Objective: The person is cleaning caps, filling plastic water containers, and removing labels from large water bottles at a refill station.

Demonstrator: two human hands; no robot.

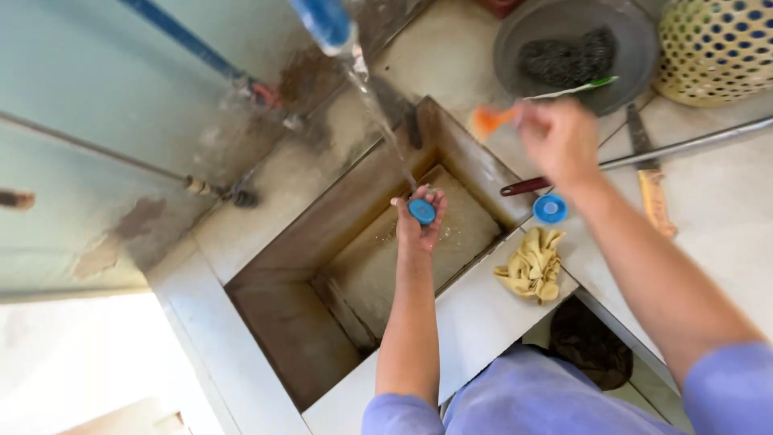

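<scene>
Right now, in the head view, the left hand is held out over the sink, under the stream of water that falls from the blue tap. Its fingers are curled around a small blue round cap, which sits in the palm. The water lands right at the fingertips, so the cap is getting wet. It looks like the rinsing is under way and not done yet.

The right hand is up past the far side of the sink, over the surface. It pinches a brush with a white and green handle and an orange head. The brush is blurred. It is well apart from the cap in the left hand, so no scrubbing shows on that cap at this moment.

A second blue cap lies on the surface just beside the sink, near the right wrist. I cannot tell if it is washed or not. A crumpled yellow cloth lies beside the sink too, close to that cap. Behind the right hand is a grey bowl with a steel scrubber in it, and a yellow basket with holes is next to the bowl. A knife with a wooden handle lies on the surface, farther from the sink.
</scene>
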